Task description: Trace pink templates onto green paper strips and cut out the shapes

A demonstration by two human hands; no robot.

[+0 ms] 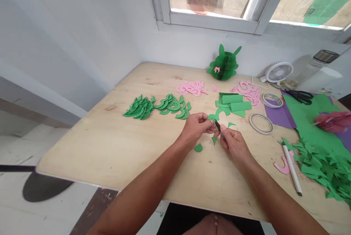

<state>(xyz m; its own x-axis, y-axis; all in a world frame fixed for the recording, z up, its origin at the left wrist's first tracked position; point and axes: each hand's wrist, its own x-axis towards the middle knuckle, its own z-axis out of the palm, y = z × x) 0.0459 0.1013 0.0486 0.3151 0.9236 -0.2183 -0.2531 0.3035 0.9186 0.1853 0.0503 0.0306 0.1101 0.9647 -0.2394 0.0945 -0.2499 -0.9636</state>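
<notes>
My left hand (196, 127) pinches a piece of green paper (211, 117) near the middle of the table. In my right hand (233, 140) is a small pair of scissors (218, 126), its dark blades at the paper's edge; most of the handles are hidden by my fingers. A green paper arc (222, 111) lies just beyond my fingertips. Small green offcuts (198, 148) rest on the wood below my hands. Left of them sit two groups of cut green curved pieces, one stacked (139, 107) and one looser (173, 105).
Pink cutouts (192, 88) and folded green strips (233, 103) lie behind my hands. A green honeycomb paper figure (225, 64) stands at the wall. Rightward are tape rolls (261, 123), a fan (279, 72), black-handled scissors (300, 96), a white marker (292, 171) and a heap of green scraps (326, 171).
</notes>
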